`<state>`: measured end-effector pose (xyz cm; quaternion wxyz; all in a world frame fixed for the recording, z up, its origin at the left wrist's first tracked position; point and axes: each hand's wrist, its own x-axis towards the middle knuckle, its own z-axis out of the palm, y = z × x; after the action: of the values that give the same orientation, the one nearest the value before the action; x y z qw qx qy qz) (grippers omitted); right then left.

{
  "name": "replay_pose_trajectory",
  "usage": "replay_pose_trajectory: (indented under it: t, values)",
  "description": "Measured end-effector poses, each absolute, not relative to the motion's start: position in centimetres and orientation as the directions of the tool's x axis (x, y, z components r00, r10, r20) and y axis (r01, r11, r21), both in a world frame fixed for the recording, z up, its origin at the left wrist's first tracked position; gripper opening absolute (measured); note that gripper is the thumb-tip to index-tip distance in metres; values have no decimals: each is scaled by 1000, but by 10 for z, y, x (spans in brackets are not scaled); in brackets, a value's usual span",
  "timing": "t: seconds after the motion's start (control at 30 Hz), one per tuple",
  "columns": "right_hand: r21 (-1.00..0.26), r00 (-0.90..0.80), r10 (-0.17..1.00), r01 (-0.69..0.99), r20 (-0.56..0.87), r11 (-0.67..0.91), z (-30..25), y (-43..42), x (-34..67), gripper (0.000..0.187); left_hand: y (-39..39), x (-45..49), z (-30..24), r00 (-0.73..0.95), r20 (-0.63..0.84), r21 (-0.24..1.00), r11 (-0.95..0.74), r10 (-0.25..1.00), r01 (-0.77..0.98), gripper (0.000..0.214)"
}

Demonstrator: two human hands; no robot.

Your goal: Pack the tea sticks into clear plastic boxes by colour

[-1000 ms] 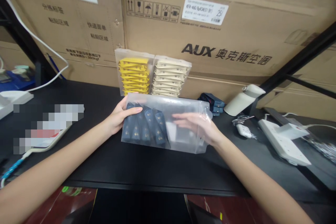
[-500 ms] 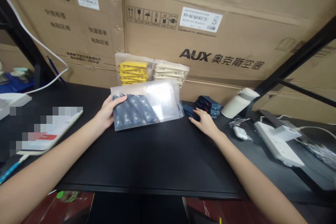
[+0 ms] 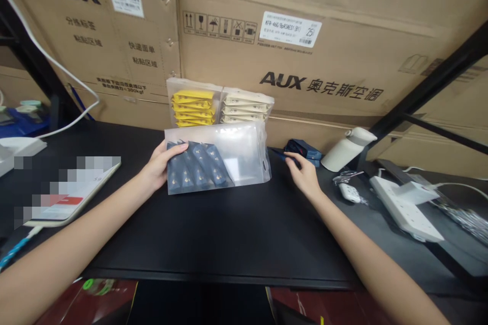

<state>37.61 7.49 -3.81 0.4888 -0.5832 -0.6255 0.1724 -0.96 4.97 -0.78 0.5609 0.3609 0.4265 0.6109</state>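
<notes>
Mid-frame, my left hand (image 3: 157, 166) pinches a flat frosted-plastic pouch (image 3: 246, 155); right hand (image 3: 305, 175), fingertips barely apart, at slim navy packet (image 3: 277, 152), grip unclear.

Worn on the head, looking forward and down from the near side of the flat black tabletop (image 3: 229, 233), close to the bare left hand (image 3: 158, 165) and bare right hand (image 3: 305, 175), facing the brown printed cardboard (image 3: 224, 61) behind.

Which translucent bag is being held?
The front bag with dark blue packets, in the left hand; the yellow-packet bag and cream-packet bag stand behind.
</notes>
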Motion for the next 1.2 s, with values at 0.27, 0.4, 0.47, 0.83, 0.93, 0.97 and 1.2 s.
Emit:
replay_pose_trajectory:
  t: [0.27, 0.4, 0.47, 0.83, 0.93, 0.97, 1.2]
  values:
    - [-981, 234, 959, -147, -157, -125, -20, 63, 351, 52, 45, -6, -8, -34, -10, 936, -3, 999, -351, 41]
    - [-991, 233, 965, -88, -118, -100, -16, 58, 347, 51, 44, -5, -7, -34, -22, 942, 9, 999, -337, 40]
    - [-993, 328, 945, -116, -15, 24, -13, 58, 347, 51, 45, -6, -7, -42, -30, 945, 14, 999, -327, 41]
    - [-982, 377, 916, -69, 136, 174, -9, 56, 348, 60, 46, -6, -7, -93, -32, 952, 2, 995, -308, 41]
    - [-989, 373, 919, -16, 130, 146, -13, 57, 349, 62, 47, -6, -7, -111, -27, 952, -8, 993, -306, 41]
    - [-990, 361, 923, 11, 133, 139, -15, 58, 349, 61, 47, -6, -7, -114, -23, 954, -13, 993, -301, 42]
    - [-993, 69, 994, 82, 87, 81, -22, 50, 338, 48, 43, -3, -6, -82, -16, 961, -7, 997, -275, 45]
